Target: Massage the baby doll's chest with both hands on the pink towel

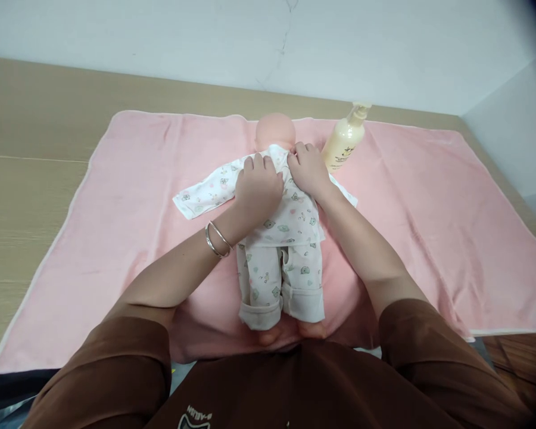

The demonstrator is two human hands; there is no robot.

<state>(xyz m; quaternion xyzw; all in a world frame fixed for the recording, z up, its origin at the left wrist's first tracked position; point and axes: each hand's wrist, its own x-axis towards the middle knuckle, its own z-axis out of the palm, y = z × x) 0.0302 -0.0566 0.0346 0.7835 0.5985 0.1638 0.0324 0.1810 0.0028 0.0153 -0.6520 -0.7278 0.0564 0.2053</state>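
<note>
A baby doll (276,130) lies with its head away from me, its face not visible. It wears a white patterned top (295,220) and matching trousers (263,280) with turned-up cuffs. My left hand (259,186), below a silver bangle, rests on the chest of the top with its fingers curled on the cloth. Beside the doll's neck, my right hand (307,170) pinches the top near the collar. One sleeve (205,193) stretches out flat to the left; the other shows partly beyond my right wrist.
A pink blanket (129,179) with white edging covers much of the wooden table (27,137). A cream pump bottle (345,140) stands on it just right of the doll's head. Behind the table is a white wall (183,47).
</note>
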